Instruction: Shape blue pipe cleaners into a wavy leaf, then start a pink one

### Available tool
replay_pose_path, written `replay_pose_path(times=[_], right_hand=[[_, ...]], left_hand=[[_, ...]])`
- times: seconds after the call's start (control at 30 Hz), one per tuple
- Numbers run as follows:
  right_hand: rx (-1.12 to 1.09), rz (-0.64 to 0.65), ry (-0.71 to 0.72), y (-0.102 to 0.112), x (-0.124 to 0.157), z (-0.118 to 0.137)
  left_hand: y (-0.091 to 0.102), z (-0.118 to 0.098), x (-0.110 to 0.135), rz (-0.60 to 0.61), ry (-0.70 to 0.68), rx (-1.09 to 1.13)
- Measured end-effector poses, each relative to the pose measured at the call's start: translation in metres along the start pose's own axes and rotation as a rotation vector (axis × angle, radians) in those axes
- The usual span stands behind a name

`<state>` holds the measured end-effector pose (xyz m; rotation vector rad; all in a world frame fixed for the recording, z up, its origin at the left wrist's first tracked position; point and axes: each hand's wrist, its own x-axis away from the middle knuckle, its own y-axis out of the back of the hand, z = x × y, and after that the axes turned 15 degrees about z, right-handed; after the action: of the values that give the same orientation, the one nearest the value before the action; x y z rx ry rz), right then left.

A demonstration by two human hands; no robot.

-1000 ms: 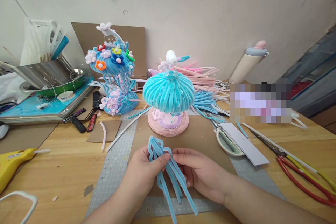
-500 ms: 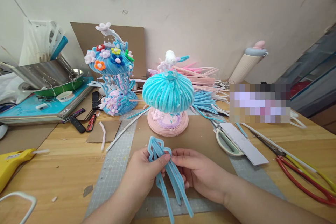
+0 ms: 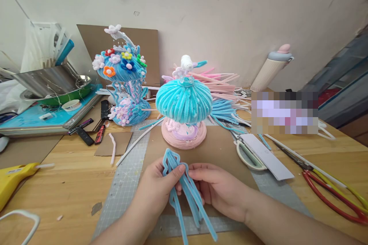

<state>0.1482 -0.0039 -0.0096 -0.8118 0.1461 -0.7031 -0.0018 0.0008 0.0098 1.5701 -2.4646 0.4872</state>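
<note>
A bundle of light-blue pipe cleaners (image 3: pixel 189 195) hangs between my hands, its top ends bent into a zigzag and its straight ends pointing down toward me. My left hand (image 3: pixel 156 183) is closed on the bundle, thumb pressed across it. From the other side my right hand (image 3: pixel 221 189) pinches one of the strands at the bundle's right edge; some of its fingers are hidden behind. Just beyond stands a turquoise pipe-cleaner dome (image 3: pixel 184 101) on a round pink base (image 3: pixel 184 139), topped with a white fuzzy piece (image 3: pixel 186 62).
A flower-covered blue pipe-cleaner piece (image 3: pixel 122 65) stands back left. Loose pink pipe cleaners (image 3: pixel 221 84) lie behind the dome. At right are green-handled scissors (image 3: pixel 250 157), a white card (image 3: pixel 267 157) and red-and-yellow-handled scissors (image 3: pixel 330 187). A yellow glue gun (image 3: pixel 17 178) lies left.
The lower ends of the blue pipe cleaners have shifted, the right ones swinging a little to the right and the left one slightly left. Both hands keep nearly the same place.
</note>
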Motion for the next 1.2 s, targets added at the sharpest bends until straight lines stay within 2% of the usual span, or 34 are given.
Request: replay_pose_path(times=[0.47,0.9,1.2], right_hand=[[0.006,0.02,-0.014,-0.0028,0.0015,0.0025],[0.018,-0.073,-0.047,-0.0051,0.0016,0.0032],[-0.006,-0.08,-0.089,-0.0018,0.0011,0.0022]], left_hand=[[0.004,-0.0005,-0.0016,0.021,-0.01,0.043],[0.0036,0.0009,-0.0017,0.065,-0.033,0.047],[0.0023,0.0009,-0.0024,0.084,-0.038,0.018]])
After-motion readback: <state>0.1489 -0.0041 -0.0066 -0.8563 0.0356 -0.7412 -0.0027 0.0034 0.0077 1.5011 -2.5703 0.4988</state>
